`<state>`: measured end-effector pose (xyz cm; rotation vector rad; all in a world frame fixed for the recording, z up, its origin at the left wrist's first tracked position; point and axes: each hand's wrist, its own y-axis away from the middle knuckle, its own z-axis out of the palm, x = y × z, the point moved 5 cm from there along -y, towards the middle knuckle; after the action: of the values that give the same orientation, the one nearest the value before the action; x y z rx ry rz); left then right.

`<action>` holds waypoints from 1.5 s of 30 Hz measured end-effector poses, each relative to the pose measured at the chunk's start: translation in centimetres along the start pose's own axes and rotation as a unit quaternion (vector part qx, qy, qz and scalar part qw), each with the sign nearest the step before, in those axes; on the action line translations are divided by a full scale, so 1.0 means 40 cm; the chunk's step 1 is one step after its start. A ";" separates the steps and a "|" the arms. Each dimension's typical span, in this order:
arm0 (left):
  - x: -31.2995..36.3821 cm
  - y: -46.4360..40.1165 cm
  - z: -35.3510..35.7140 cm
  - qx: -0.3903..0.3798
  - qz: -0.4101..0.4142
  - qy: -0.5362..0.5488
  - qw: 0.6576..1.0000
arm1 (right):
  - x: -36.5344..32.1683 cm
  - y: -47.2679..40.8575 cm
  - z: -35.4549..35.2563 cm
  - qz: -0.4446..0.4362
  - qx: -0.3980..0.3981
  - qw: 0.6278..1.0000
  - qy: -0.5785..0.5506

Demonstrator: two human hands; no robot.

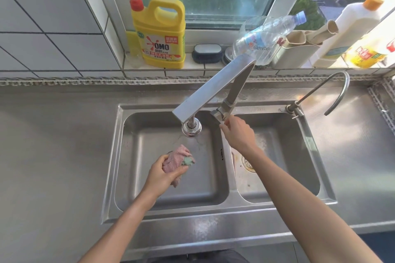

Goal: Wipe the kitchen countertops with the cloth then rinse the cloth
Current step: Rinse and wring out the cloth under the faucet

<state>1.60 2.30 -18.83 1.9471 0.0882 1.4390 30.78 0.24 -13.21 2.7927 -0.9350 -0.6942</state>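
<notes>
Over the left basin of the brushed-steel double sink (226, 205), the left hand (162, 174) has its grip clamped round a bunched, soft pink cloth (176, 159), held just below the flat angular faucet's (213, 89) round nozzle. Across the divider, the right hand (237, 133) reaches up, fingers pinching the faucet lever (220, 114). A yellow detergent jug (160, 34) and clear plastic bottle (267, 38) stand on the tiled windowsill behind the steel desk (53, 134).

Two bare arms reach forward, each hand closed on something.

The left hand (164, 174) comes in from 7 o'clock, wrist bent, fingers and thumb curled round a bunched cloth (178, 160). The right hand (238, 132) stretches in from 5 o'clock on a long straight forearm, fingers pinching the tap handle (222, 113) at about 12 o'clock from the hand.
</notes>
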 end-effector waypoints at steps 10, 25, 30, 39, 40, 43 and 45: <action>0.006 0.037 -0.014 -0.006 -0.042 -0.009 0.999 | 0.026 -0.005 -0.025 0.001 0.010 1.000 0.014; 0.209 0.113 -0.002 -0.129 0.110 -0.203 0.964 | -0.128 0.269 0.070 -0.081 -0.223 0.913 -0.333; 0.241 0.125 0.000 -0.216 0.057 -0.091 0.970 | -0.162 0.306 0.073 -0.095 -0.298 0.873 -0.375; 0.240 0.111 -0.072 -0.088 0.011 0.000 0.996 | -0.215 0.353 0.093 -0.034 -0.431 0.733 -0.525; 0.232 0.101 -0.075 -0.080 0.009 0.026 0.996 | -0.233 0.360 0.094 -0.031 -0.454 0.703 -0.547; 0.217 0.095 -0.040 -0.229 -0.051 0.203 0.951 | -0.299 0.385 0.091 -0.063 -0.541 0.603 -0.583; 0.218 0.102 -0.023 -0.322 -0.061 0.300 0.896 | -0.351 0.408 0.097 -0.058 -0.586 0.516 -0.622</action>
<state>2.74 3.56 -9.30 0.9159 0.0062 1.6666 10.26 -4.35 -7.17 0.8151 -0.0185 -2.2531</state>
